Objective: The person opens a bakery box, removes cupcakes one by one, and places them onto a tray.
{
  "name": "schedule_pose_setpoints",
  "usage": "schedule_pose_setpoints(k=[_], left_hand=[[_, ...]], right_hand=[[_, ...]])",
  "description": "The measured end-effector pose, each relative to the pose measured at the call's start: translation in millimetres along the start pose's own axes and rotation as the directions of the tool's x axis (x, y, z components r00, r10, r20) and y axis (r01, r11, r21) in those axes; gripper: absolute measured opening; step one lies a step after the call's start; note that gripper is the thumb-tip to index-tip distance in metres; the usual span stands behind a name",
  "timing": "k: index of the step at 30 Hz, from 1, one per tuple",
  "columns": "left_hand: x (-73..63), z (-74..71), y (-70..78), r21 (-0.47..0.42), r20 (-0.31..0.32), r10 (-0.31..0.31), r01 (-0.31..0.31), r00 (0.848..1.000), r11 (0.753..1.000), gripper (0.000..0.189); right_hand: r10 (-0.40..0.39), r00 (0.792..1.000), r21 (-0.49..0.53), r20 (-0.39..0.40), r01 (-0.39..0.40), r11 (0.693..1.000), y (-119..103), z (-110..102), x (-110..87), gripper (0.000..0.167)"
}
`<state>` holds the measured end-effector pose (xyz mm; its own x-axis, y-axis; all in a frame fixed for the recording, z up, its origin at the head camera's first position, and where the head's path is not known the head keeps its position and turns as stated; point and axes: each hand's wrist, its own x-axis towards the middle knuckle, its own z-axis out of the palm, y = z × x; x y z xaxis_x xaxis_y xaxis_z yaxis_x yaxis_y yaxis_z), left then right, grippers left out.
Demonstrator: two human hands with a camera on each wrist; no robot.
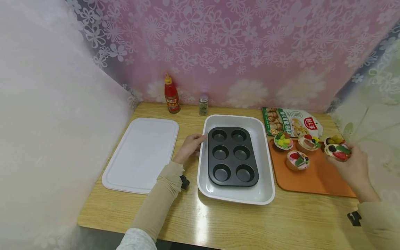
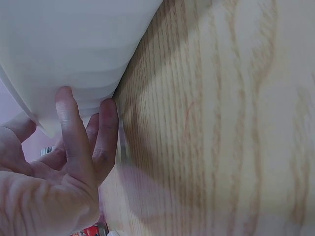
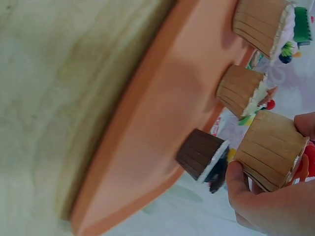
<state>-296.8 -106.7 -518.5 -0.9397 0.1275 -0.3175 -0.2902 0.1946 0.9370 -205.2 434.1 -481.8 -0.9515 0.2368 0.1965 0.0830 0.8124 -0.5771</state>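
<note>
My right hand (image 1: 354,166) pinches a cupcake (image 3: 271,147) with a tan wrapper and red fruit on top, held above the orange board (image 1: 315,180). Close behind it on the board stands a dark-wrapped cupcake (image 3: 201,155). Several more topped cupcakes, among them a pink-topped one (image 1: 298,160), sit towards the board's left side. At the left side of a deep white tray (image 1: 235,198), my left hand (image 1: 189,147) grips the rim, with fingertips (image 2: 65,96) against the outer wall. Inside the tray lies a black muffin pan (image 1: 231,156), its visible cups empty.
A white cutting board (image 1: 142,156) lies left of the tray. Along the back stand a red sauce bottle (image 1: 172,97) and a small seasoning jar (image 1: 203,106). Behind the orange board rests a green-and-white food packet (image 1: 292,121). Floral curtains (image 1: 218,52) border the wooden table.
</note>
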Motion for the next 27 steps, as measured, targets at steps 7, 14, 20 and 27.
schedule_pose_setpoints(k=[7,14,20,27], left_hand=[[-1.6,-0.6,0.7,-0.002,0.003,0.001,-0.001,1.0,1.0,0.046],[-3.2,-1.2,1.8,-0.008,0.018,0.008,-0.008,1.0,1.0,0.047],[-1.1,-1.0,-0.4,0.001,0.013,0.009,-0.009,1.0,1.0,0.047],[0.9,-1.0,-1.1,-0.012,0.015,0.003,-0.003,1.0,1.0,0.048]], right_hand=[[0.009,1.0,0.003,-0.019,-0.009,1.0,11,12,-5.3,0.068],[0.036,0.999,0.003,0.015,-0.036,0.999,21,23,-7.9,0.07],[0.098,0.993,-0.017,0.071,-0.097,0.995,24,28,-9.0,0.08],[0.149,0.983,-0.032,0.106,-0.146,0.989,22,30,-9.9,0.083]])
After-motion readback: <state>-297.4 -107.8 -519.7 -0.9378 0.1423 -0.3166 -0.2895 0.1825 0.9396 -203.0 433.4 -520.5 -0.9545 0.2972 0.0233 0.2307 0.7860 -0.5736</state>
